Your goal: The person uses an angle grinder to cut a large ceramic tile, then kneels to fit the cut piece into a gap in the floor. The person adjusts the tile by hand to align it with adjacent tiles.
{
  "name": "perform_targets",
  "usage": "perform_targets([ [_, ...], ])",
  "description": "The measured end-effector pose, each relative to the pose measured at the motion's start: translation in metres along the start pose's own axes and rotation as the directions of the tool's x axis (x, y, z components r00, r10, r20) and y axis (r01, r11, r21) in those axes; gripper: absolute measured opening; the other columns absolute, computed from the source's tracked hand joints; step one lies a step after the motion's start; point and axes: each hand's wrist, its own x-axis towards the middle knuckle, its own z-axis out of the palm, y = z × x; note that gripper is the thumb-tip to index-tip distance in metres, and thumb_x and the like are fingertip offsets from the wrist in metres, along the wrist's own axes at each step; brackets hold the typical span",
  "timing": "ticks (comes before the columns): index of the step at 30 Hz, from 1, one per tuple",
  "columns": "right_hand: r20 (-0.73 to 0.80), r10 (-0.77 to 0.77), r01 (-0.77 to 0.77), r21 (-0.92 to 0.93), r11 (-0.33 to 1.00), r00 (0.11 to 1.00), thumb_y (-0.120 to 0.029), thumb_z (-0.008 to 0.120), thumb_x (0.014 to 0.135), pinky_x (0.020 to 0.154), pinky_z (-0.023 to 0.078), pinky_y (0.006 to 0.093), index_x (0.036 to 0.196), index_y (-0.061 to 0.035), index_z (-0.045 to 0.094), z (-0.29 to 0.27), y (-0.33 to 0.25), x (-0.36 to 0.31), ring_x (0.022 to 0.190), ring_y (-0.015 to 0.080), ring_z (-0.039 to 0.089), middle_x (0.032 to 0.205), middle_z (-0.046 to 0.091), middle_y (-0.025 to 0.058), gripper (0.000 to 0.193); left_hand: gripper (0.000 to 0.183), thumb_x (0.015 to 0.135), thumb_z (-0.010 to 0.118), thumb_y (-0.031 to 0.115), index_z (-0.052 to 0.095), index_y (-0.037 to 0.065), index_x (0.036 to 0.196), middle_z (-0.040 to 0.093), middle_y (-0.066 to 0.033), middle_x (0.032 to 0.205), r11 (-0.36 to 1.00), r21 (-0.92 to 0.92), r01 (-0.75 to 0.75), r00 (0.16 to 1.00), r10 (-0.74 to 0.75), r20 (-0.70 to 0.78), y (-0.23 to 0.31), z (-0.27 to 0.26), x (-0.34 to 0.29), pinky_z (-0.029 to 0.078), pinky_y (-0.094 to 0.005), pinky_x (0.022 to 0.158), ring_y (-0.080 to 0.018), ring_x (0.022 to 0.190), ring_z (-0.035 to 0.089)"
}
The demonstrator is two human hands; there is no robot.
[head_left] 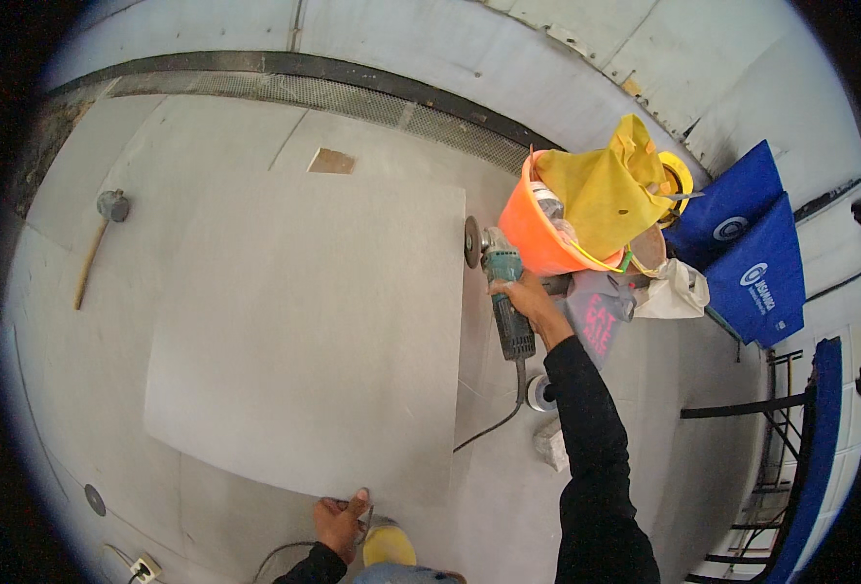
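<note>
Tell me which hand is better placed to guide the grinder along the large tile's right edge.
Probably the right hand: it grips the grinder, whose disc sits close to that edge. The left hand is at the near edge of the tile, away from the grinder.

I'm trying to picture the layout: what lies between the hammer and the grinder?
The head view shows some floor beside the hammer, then a large grey panel before the grinder.
</note>
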Motion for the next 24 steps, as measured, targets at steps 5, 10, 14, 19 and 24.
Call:
perform_targets([
  [5,-0.029,0.068,-0.068,-0.022,0.997,0.997,-0.02,0.074,0.075,0.058,0.049,0.0335,0.105,-0.004,0.062,-0.005,-0.009,0.037,0.066,0.0173,0.06,0.081,0.061,0.0046,0.037,0.04,0.083,0.084,0.031,0.054,0.005,0.079,0.065,-0.008,0.076,0.996,0.07,0.055,0.998,-0.057,0.031,0.009,0.0,-0.004,0.048,-0.0324,0.05,-0.0182,0.061,0.059],
  [10,-0.034,0.071,-0.072,-0.028,0.997,0.997,-0.02,0.073,0.076,0.055,0.048,0.0336,0.103,-0.0042,0.062,-0.01,-0.019,0.058,0.06,0.0171,0.059,0.077,0.06,0.0046,0.034,0.041,0.082,0.086,0.032,0.055,0.005,0.08,0.064,-0.0066,0.073,0.997,0.053,0.058,0.997,-0.06,0.042,0.009,0.0,-0.005,0.047,-0.0326,0.05,-0.0178,0.06,0.057],
  [14,-0.04,0.084,-0.087,-0.071,0.994,0.996,-0.026,0.077,0.073,0.059,0.048,0.0358,0.099,-0.0034,0.063,-0.014,-0.024,0.071,0.065,0.0193,0.059,0.08,0.061,0.0046,0.037,0.042,0.081,0.087,0.032,0.056,0.005,0.082,0.065,-0.007,0.074,0.997,0.059,0.059,0.998,-0.059,0.007,0.007,0.0,-0.003,0.047,-0.0325,0.051,-0.0182,0.062,0.06],
  [19,-0.018,0.07,-0.07,-0.056,0.996,0.997,-0.03,0.078,0.073,0.06,0.046,0.0373,0.097,-0.0012,0.064,-0.017,-0.019,0.081,0.066,0.0213,0.058,0.08,0.06,0.0058,0.04,0.037,0.083,0.085,0.03,0.059,0.005,0.08,0.069,-0.0091,0.079,0.997,0.035,0.069,0.997,-0.07,0.022,0.006,-0.002,-0.001,0.047,-0.0326,0.05,-0.019,0.067,0.066],
  [24,-0.007,0.094,-0.094,-0.05,0.994,0.996,-0.032,0.079,0.072,0.058,0.046,0.0377,0.095,-0.0008,0.063,-0.018,-0.018,0.087,0.063,0.0211,0.057,0.077,0.059,0.0062,0.042,0.028,0.085,0.083,0.028,0.067,0.005,0.086,0.07,-0.007,0.078,0.999,0.03,0.012,0.995,-0.015,0.1,0.0,-0.006,0.005,0.049,-0.0331,0.051,-0.0175,0.067,0.065],
])
